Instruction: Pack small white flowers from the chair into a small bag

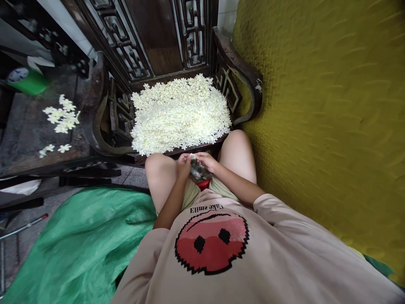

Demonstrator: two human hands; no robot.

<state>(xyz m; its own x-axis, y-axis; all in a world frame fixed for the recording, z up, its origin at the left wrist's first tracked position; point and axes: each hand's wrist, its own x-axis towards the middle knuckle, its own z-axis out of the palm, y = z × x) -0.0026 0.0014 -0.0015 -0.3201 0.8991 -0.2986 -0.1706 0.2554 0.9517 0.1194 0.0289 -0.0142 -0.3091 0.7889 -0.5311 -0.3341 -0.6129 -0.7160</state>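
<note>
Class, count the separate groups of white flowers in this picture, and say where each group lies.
3. A big heap of white flowers covers the chair seat; a cluster lies on the dark side table; a few more lie nearer its front edge. Others may be hidden.

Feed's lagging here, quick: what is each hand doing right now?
Left hand: closed on the dark speckled bundle.
Right hand: closed on the same bundle.
</note>
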